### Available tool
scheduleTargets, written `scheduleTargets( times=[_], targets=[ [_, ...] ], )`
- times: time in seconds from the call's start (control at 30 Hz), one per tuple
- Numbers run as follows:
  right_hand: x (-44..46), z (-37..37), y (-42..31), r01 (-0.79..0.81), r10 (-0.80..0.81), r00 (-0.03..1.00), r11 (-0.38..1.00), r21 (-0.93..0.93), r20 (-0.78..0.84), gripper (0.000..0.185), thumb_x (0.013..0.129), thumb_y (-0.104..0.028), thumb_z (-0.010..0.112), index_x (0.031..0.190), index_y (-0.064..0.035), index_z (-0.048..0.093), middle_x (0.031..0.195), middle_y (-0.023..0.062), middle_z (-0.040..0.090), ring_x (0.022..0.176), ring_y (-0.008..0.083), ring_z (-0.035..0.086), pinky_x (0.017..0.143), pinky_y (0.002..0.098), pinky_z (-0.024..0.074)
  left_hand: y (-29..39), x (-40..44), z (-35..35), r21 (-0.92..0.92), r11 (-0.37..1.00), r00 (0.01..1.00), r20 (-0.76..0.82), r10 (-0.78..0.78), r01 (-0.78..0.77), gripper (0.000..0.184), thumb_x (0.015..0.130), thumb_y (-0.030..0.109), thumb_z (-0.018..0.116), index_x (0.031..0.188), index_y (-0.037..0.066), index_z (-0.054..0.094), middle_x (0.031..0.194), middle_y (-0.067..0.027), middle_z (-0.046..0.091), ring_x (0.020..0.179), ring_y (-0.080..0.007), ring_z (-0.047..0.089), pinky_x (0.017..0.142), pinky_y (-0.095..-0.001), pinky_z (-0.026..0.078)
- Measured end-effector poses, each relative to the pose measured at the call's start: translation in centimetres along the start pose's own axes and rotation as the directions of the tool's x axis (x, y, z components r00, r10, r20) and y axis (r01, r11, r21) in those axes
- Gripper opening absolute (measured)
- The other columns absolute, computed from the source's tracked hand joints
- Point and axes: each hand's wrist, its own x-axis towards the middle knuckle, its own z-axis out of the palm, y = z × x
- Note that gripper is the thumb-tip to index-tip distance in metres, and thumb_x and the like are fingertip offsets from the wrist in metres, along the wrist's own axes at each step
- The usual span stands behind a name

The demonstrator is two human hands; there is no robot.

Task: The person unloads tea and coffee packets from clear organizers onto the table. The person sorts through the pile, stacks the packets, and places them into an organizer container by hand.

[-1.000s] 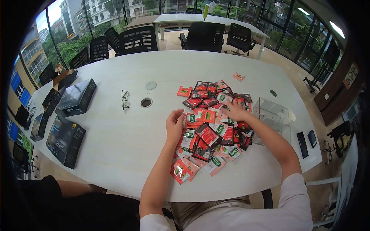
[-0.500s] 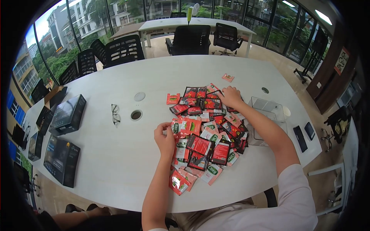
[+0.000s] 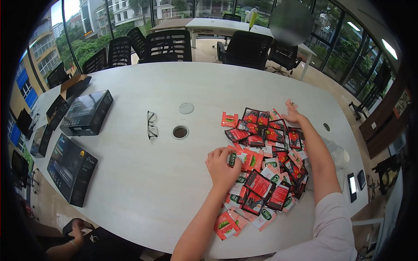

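The fingers (image 3: pixel 216 153) of the left hand (image 3: pixel 223 167) are bent around a Cozy sachet (image 3: pixel 232 159), apparently pinching it between thumb and fingertips at the left edge of the heap, a hold that probably lets the thin packet be controlled by its rim. The right hand (image 3: pixel 294 116) reaches over the far side, thumb spread, its fingers at a small pink sachet (image 3: pixel 291 104) lying just beyond the heap; whether they grip it or only touch it I cannot tell. Between the two forearms the heap of red, black and pink sachets (image 3: pixel 259 183) lies loosely overlapped on the white desk (image 3: pixel 152 187), likely gathered there because both arms reach it easily. Flat and slippery-looking, the packets rest at odd angles, some face up, some face down. Right of the heap, partly hidden by the right forearm, stands a clear container (image 3: pixel 337 150), with a lit phone (image 3: pixel 352 187) near the desk's edge. Leftward lie folded-out glasses (image 3: pixel 152 126), then two dark boxes, the nearer box (image 3: pixel 72 169) and the farther box (image 3: pixel 87 113), probably set aside to leave elbow room. At lower left, another person's hand (image 3: pixel 78 230) rests apart from the desk.
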Motion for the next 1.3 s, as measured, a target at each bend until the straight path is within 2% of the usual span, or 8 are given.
scheduleTargets(
  times=[0.1, 0.3, 0.4, 0.5, 0.73, 0.97, 1.13, 1.3],
  targets=[
    [-0.3, -3.1, -1.0, -0.192, 0.207, 0.917, 0.978, -0.077, 0.342, 0.080, 0.089, -0.057, 0.059, 0.142, 0.0010, 0.046, 0.161, 0.0197, 0.029, 0.145, 0.0411, 0.033, 0.114, 0.0484, 0.0380, -0.3, -0.1, 0.4, 0.011, 1.000, 1.000, -0.018, -0.005, 0.005, 0.023, 0.075, 0.019, 0.068, 0.097, 0.013, 0.070, 0.106, -0.0050, 0.064, 0.109, -0.0283, 0.054, 0.095, -0.0431, 0.037],
    [-3.6, -9.5, -5.7, 0.090, -0.113, 0.983, 0.983, 0.160, 0.143, 0.046, 0.087, -0.030, 0.063, 0.114, 0.0074, 0.065, 0.107, 0.0186, 0.074, 0.090, 0.0349, 0.073, 0.084, 0.0437, 0.0585, -0.3, -0.1, 0.1, -0.027, 0.999, 0.999, -0.025, -0.031, 0.030, 0.019, 0.078, 0.017, 0.066, 0.096, 0.012, 0.070, 0.102, -0.0027, 0.066, 0.101, -0.0253, 0.057, 0.093, -0.0420, 0.039],
    [-4.7, -11.4, -7.2, -0.271, -0.054, 0.894, 0.726, 0.632, 0.445, 0.029, 0.084, -0.019, 0.062, 0.101, 0.0032, 0.071, 0.086, 0.0176, 0.074, 0.067, 0.0244, 0.073, 0.064, 0.0361, 0.0590, -0.8, -0.1, 0.2, -0.067, 0.997, 0.999, -0.013, -0.034, 0.033, 0.019, 0.078, 0.016, 0.065, 0.096, 0.011, 0.069, 0.099, -0.0020, 0.066, 0.098, -0.0248, 0.057, 0.090, -0.0415, 0.039],
    [-6.3, -12.7, -9.0, -0.193, -0.043, 0.920, 0.814, 0.547, 0.389, 0.025, 0.085, -0.018, 0.064, 0.097, 0.0026, 0.072, 0.078, 0.0169, 0.072, 0.055, 0.0260, 0.070, 0.060, 0.0360, 0.0586, -1.0, -0.1, 0.3, -0.156, 0.986, 0.998, -0.021, -0.057, 0.053, 0.017, 0.079, 0.015, 0.065, 0.095, 0.010, 0.070, 0.096, -0.0025, 0.067, 0.092, -0.0238, 0.058, 0.088, -0.0403, 0.040],
    [-4.2, -8.7, -10.3, 0.178, -0.199, 0.979, 0.929, 0.326, 0.034, 0.074, 0.091, -0.054, 0.062, 0.147, -0.0084, 0.047, 0.145, 0.0310, 0.047, 0.136, 0.0406, 0.048, 0.113, 0.0445, 0.0383, -1.3, -0.1, 0.3, -0.277, 0.961, 0.992, -0.117, -0.041, 0.007, 0.015, 0.080, 0.008, 0.065, 0.094, 0.007, 0.070, 0.091, -0.0058, 0.068, 0.084, -0.0252, 0.059, 0.075, -0.0386, 0.047],
    [-3.9, -9.6, -21.2, 0.164, -0.289, 0.868, 0.934, 0.318, 0.403, 0.091, 0.091, -0.078, 0.041, 0.160, -0.0215, 0.024, 0.163, 0.0318, 0.004, 0.151, 0.0483, 0.010, 0.122, 0.0545, 0.0175, -1.2, 0.2, 0.1, -0.290, 0.957, 0.986, -0.160, -0.050, 0.002, 0.015, 0.079, 0.006, 0.064, 0.093, 0.005, 0.069, 0.091, -0.0077, 0.068, 0.088, -0.0261, 0.059, 0.080, -0.0379, 0.047],
    [-3.0, -13.5, -25.2, 0.319, -0.531, 0.750, 0.813, 0.487, 0.396, 0.071, 0.095, -0.070, 0.043, 0.130, -0.0130, 0.066, 0.116, 0.0199, 0.070, 0.110, 0.0352, 0.065, 0.111, 0.0561, 0.0345, -2.2, 0.7, -0.1, -0.353, 0.933, 0.975, -0.177, -0.136, 0.066, 0.014, 0.086, 0.002, 0.060, 0.098, 0.001, 0.067, 0.098, -0.0096, 0.066, 0.090, -0.0196, 0.062, 0.082, -0.0331, 0.050],
    [-2.9, -17.6, -29.1, 0.259, -0.359, 0.850, 0.922, 0.288, 0.386, 0.063, 0.097, -0.061, 0.047, 0.128, -0.0083, 0.064, 0.130, 0.0207, 0.062, 0.120, 0.0374, 0.059, 0.111, 0.0506, 0.0373, -2.1, 0.7, 0.0, -0.407, 0.905, 0.961, -0.178, -0.212, 0.124, 0.014, 0.087, -0.001, 0.059, 0.098, 0.001, 0.066, 0.099, -0.0083, 0.064, 0.089, -0.0174, 0.061, 0.082, -0.0315, 0.050]
  ],
)
